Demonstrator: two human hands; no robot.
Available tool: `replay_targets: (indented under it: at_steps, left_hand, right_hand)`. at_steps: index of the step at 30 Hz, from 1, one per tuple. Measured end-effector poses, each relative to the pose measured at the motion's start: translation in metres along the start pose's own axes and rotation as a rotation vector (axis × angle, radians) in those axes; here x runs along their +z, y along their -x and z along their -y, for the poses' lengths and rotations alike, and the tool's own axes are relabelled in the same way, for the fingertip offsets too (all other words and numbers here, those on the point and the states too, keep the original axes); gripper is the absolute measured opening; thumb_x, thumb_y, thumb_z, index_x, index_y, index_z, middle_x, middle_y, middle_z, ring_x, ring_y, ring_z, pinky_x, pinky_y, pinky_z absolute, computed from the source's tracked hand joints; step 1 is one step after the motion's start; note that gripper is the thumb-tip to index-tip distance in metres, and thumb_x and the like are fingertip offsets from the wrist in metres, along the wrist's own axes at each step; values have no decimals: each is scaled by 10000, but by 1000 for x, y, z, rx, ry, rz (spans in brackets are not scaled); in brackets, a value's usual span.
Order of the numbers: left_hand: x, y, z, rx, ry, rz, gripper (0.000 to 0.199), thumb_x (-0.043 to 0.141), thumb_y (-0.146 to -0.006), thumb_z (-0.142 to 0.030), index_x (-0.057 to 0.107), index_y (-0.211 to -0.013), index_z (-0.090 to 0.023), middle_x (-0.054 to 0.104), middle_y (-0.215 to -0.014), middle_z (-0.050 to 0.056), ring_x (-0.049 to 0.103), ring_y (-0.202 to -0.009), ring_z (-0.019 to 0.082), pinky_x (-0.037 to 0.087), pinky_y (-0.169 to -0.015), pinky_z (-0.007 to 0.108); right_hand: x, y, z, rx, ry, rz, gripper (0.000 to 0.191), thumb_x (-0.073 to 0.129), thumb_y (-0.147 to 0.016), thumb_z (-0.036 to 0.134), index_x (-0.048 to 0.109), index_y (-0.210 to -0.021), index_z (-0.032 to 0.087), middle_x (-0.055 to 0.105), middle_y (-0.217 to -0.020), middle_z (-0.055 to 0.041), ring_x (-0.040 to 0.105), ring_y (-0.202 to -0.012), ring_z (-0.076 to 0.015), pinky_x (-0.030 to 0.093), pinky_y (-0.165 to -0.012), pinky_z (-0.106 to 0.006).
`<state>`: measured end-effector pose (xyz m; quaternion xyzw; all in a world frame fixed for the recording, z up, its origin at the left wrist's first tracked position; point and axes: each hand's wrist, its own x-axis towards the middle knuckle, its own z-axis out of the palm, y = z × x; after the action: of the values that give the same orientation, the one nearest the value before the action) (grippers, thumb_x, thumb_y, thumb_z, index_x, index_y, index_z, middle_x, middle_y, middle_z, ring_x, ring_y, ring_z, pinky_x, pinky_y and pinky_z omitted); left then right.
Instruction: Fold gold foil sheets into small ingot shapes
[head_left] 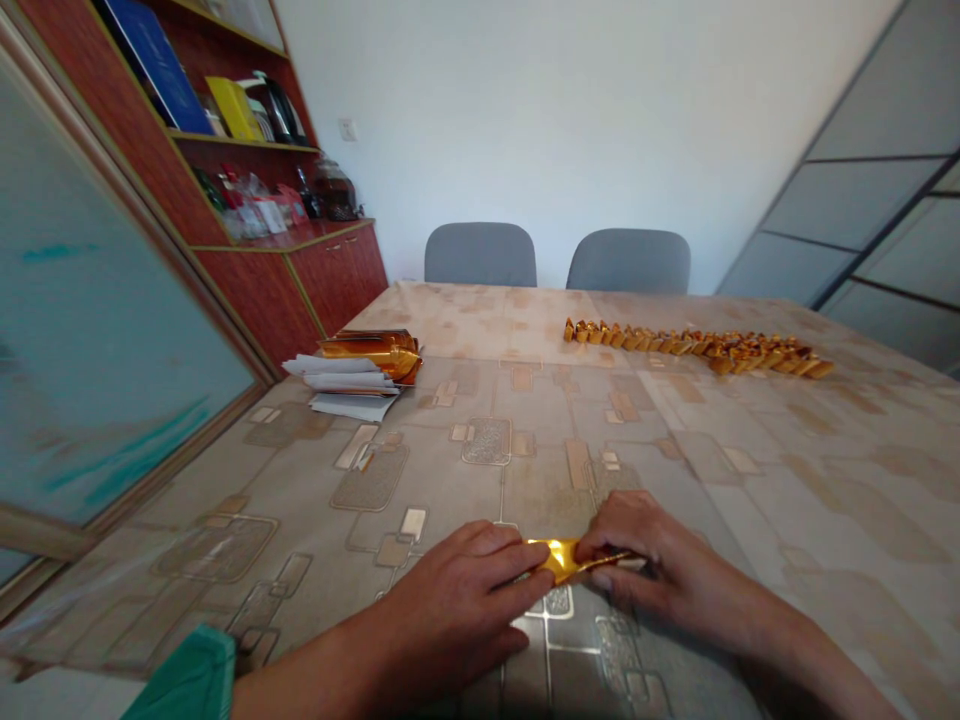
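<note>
A strip of shiny gold foil [560,558] lies folded on the patterned tablecloth [480,470] close to me. My left hand [457,608] presses and holds its left end with the fingers. My right hand [652,557] grips the right end, where a thin fold of the foil runs out under the fingertips. Farther off, a row of several folded gold foil pieces [697,348] lies across the table. A roll of gold foil [371,355] rests on loose white papers [346,385] at the left.
A red-brown wooden cabinet [300,260] with shelves of books and bottles stands beyond the table's left side. A large glass panel [97,310] leans in at the left. Two grey chairs [480,255] stand behind the far edge.
</note>
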<state>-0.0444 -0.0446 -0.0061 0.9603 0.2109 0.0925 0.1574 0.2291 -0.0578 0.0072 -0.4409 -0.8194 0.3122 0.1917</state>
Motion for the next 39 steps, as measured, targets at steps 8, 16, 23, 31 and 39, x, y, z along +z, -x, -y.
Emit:
replay_targets:
  at_steps: [8,16,23,31,39]
  left_hand:
    - [-2,1,-1,-12,49,-22,577,622,-899,-173,449,-1446,-238,590,-1421,55,553,-1253,239,414,-1098,405]
    - [0,-7,-7,-22,-34,3,612,700,-899,-335,433,-1444,-262,619,-1336,55,583,-1121,272,460,-965,419]
    - [15,-7,-6,-16,-86,-43,642,685,-903,-473,443,-1435,-205,615,-1326,83,550,-1143,289,411,-1016,432]
    - [12,-9,-6,-24,-108,-7,716,698,-888,-494,412,-1454,-164,621,-1308,93,542,-1137,292,413,-1018,438]
    - [5,-12,-10,-27,-132,46,624,696,-894,-463,459,-1397,-178,626,-1255,71,551,-1086,285,448,-941,412]
  right_hand:
    - [10,0,-5,90,13,-82,146,557,-959,259,678,-890,218,675,-858,-37,606,-847,-212,452,-797,-345]
    - [24,-3,-5,189,102,-177,106,569,-924,192,633,-846,223,665,-846,-25,586,-828,-213,429,-754,-336]
    - [33,3,-6,143,131,-185,77,593,-944,181,636,-893,220,660,-884,-26,587,-852,-209,427,-782,-345]
    - [39,0,-9,157,206,-205,84,603,-963,196,634,-886,216,656,-899,-30,586,-861,-224,418,-790,-358]
    - [41,-5,-10,208,258,-229,91,650,-930,185,633,-843,204,675,-850,-24,610,-820,-231,416,-772,-371]
